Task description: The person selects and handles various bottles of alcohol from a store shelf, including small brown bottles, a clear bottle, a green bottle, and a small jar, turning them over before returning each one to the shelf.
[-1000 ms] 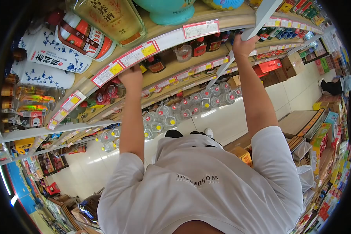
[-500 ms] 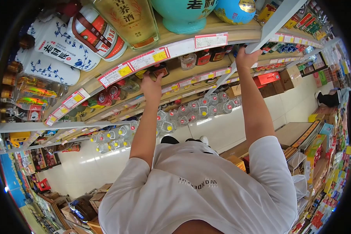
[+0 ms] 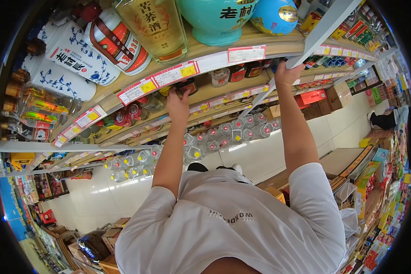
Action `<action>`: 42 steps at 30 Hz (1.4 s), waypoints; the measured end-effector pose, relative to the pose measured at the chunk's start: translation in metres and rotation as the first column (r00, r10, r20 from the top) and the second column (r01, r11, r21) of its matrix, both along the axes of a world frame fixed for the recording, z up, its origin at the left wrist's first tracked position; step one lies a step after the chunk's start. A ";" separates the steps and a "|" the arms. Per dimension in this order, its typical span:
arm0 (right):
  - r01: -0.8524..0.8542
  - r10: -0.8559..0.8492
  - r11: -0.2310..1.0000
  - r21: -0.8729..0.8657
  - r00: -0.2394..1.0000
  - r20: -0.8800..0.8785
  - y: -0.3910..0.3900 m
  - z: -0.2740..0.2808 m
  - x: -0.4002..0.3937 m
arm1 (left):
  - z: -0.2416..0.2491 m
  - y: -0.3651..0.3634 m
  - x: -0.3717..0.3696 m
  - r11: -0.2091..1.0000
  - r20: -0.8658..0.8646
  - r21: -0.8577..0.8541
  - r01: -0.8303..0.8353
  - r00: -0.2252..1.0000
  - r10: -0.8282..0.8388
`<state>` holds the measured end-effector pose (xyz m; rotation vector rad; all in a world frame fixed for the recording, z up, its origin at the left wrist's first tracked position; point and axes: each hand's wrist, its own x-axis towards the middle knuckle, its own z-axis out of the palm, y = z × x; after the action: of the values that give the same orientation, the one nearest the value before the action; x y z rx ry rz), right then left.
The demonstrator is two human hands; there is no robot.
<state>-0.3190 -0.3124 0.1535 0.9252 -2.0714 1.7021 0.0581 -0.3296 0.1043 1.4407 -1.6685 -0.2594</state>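
Note:
On the lower shelf, just below the upper shelf's price strip, my left hand [image 3: 178, 106] has its thumb and fingers around a dark bottle [image 3: 187, 86] with a red and black label. The upper shelf edge partly hides the bottle. My right hand [image 3: 288, 75] grips the pale metal shelf upright [image 3: 322, 34] at the shelf's front edge; its fingertips are partly hidden. A clear jar [image 3: 220, 77] and more dark-labelled bottles stand between my hands. Above them, on the upper shelf, are a tall golden bottle [image 3: 155, 27] and a turquoise jar [image 3: 218, 20].
White and blue bottles [image 3: 77, 52] lean at the upper left. Several clear plastic jugs [image 3: 196, 151] stand low, below the shelves. Stacked cartons [image 3: 347, 160] are on the right, where part of another person [image 3: 386, 119] shows. Boxes and goods lie at the lower left.
The view has shifted slightly. My left hand remains at the dark bottle, which appears slightly more tilted. My right hand stays on the upright.

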 end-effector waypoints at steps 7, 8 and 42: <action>0.006 -0.008 0.999 -0.035 0.998 -0.064 -0.003 -0.005 -0.004 | -0.003 -0.001 -0.001 0.996 0.001 -0.088 0.001 1.000 0.000; 0.009 -0.011 0.999 -0.033 0.998 -0.067 -0.003 -0.005 -0.004 | -0.004 -0.001 -0.002 0.996 0.002 -0.088 -0.002 1.000 0.003; 0.038 -0.039 0.999 -0.014 0.995 -0.094 -0.004 -0.006 -0.006 | 0.003 0.003 -0.003 0.998 -0.007 0.047 -0.029 1.000 0.030</action>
<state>-0.3248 -0.3164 0.1474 0.9376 -2.0027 1.6182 0.0547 -0.3269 0.1076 1.4963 -1.6434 -0.2887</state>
